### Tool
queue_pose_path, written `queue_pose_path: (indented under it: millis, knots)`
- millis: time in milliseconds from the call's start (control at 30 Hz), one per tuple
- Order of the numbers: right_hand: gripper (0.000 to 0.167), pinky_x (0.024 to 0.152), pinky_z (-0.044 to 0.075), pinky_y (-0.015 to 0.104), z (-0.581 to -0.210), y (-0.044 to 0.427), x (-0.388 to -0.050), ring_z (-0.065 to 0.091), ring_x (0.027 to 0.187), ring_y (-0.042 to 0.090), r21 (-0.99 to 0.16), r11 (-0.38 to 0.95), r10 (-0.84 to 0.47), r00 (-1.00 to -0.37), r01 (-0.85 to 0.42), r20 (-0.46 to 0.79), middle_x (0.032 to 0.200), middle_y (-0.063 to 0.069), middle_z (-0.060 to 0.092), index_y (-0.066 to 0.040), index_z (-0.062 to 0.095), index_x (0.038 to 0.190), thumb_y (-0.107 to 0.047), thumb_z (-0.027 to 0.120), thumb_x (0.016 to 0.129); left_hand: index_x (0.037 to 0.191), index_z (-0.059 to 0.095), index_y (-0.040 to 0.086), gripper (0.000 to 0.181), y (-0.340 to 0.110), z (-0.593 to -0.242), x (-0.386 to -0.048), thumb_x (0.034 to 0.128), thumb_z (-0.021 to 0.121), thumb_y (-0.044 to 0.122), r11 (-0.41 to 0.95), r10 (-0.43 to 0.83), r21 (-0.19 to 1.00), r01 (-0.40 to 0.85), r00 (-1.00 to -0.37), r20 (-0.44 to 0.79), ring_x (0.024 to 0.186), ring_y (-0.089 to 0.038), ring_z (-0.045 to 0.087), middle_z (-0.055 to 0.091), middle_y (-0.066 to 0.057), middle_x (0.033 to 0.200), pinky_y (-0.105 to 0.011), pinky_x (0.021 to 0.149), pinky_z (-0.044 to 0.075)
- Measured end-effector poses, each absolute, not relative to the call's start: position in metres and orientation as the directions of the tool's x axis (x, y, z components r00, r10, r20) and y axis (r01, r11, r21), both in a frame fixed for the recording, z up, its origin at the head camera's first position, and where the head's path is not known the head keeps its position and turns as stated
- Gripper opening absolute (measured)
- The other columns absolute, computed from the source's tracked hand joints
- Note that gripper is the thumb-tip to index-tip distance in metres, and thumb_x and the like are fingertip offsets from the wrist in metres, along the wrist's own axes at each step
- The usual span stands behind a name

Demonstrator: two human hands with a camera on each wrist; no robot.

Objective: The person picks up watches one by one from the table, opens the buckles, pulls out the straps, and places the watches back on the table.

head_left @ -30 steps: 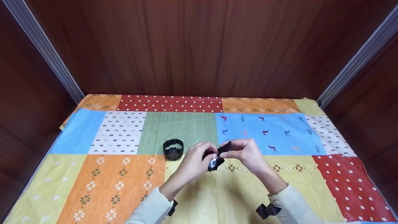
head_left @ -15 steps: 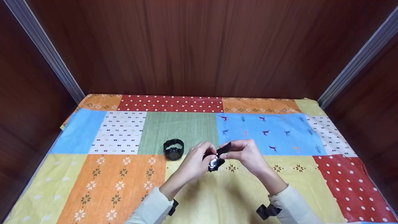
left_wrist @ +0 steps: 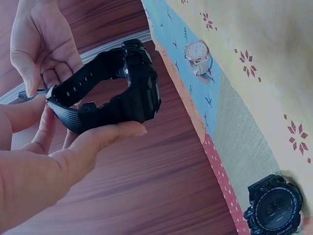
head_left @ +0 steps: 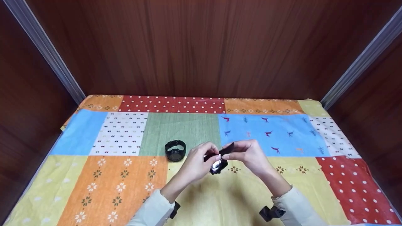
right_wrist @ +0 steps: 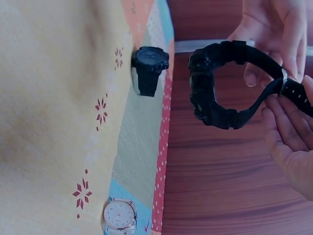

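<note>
Both hands hold a black wristwatch (head_left: 219,166) above the table, its strap bent into a loop. My left hand (head_left: 198,159) pinches the strap near the metal buckle (right_wrist: 284,78). My right hand (head_left: 248,156) pinches the strap's free end (right_wrist: 297,96), which sticks out past the buckle. In the left wrist view the watch (left_wrist: 139,93) hangs with its case toward the table, the left thumb alongside the strap. Fingers partly cover the buckle in the head view.
A second black watch (head_left: 175,151) stands on the patchwork tablecloth (head_left: 125,188), left of the hands. A white-strapped watch with a pale dial (right_wrist: 119,214) lies on a blue patch; the head view does not show it. Brown wooden panels (head_left: 188,47) enclose the table's back and sides.
Both hands stay almost in place. The held watch tilts slightly, and the glare on its face shifts; the strap end moves very little.
</note>
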State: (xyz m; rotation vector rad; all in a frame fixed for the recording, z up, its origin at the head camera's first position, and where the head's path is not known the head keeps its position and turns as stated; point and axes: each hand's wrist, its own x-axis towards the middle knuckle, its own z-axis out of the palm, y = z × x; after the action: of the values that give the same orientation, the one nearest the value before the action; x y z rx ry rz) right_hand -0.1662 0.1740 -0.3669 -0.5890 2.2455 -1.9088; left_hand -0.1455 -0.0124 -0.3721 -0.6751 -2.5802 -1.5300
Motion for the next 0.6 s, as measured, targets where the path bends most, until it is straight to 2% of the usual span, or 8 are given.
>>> queue_pose_path:
  millis: [167,433,600]
  knots:
    - [0.029,0.073,0.052,0.034,-0.3676,0.1734,-0.1655,0.064,0.078,0.021,-0.970,0.145,-0.376,-0.918,-0.195,0.128,0.085,0.014,0.067,0.009,0.067,0.092,-0.007,0.076,0.071,0.087,0.058,0.011,0.005,-0.0101,-0.3727,-0.1441,0.0853,0.062,0.010,0.423,0.321,0.821,0.384,-0.911,0.260,0.085,-0.016,0.054,0.057,0.002,0.085,-0.038,0.078,0.045]
    - [0.028,0.073,0.052,0.033,-0.3661,0.1747,-0.1649,0.065,0.077,0.020,-0.968,0.150,-0.377,-0.917,-0.203,0.134,0.085,0.017,0.067,0.011,0.066,0.093,-0.006,0.075,0.072,0.085,0.055,0.010,0.005,-0.0099,-0.3726,-0.1441,0.0861,0.060,0.009,0.391,0.322,0.831,0.395,-0.905,0.279,0.081,-0.016,0.054,0.056,0.002,0.081,-0.041,0.076,0.046]
    - [0.027,0.074,0.052,0.033,-0.3644,0.1773,-0.1655,0.065,0.077,0.020,-0.960,0.188,-0.337,-0.932,-0.205,0.133,0.082,0.012,0.068,0.006,0.068,0.092,-0.008,0.076,0.072,0.085,0.054,0.009,0.006,-0.0119,-0.3744,-0.1445,0.0863,0.057,0.004,0.365,0.304,0.830,0.421,-0.897,0.321,0.079,-0.014,0.055,0.057,0.002,0.080,-0.035,0.075,0.046]
